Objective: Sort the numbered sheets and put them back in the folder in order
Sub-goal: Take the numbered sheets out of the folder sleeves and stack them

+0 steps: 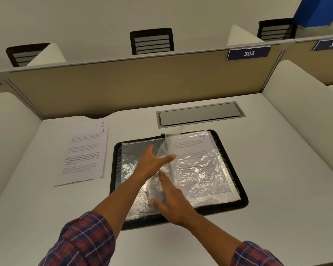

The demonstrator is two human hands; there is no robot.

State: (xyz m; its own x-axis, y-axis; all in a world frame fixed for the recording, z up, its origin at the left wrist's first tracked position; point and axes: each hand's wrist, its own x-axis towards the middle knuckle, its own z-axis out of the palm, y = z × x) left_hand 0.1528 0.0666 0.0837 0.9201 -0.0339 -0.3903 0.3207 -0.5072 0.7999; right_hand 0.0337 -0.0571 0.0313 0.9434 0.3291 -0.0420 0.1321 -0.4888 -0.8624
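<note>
The folder (113,169) lies open flat in the middle of the desk (277,189), its clear pockets facing up. The sheet marked 4 (192,150) already sits in the pocket on the three o'clock side. The other sheets (85,156) wait in a fanned pile at nine o'clock of the folder, well apart from it. Their corners are staggered so that 1, 2 and 3 all show, probably to keep the order readable.

At the spine, one pocket leaf (165,148) stands half raised. The left hand (152,164) reaches across toward two o'clock, fingers straight and close together against that leaf and thumb lifted clear. It seems to be turning the leaf rather than gripping it. The right hand (173,202), at six o'clock of the spine, lies flat with its fingers spread on the plastic, likely to stop the leaves sliding.

Beyond the folder at twelve o'clock is a shut cable hatch (198,114), then the divider (123,87) with a plate reading 303 (248,53).
</note>
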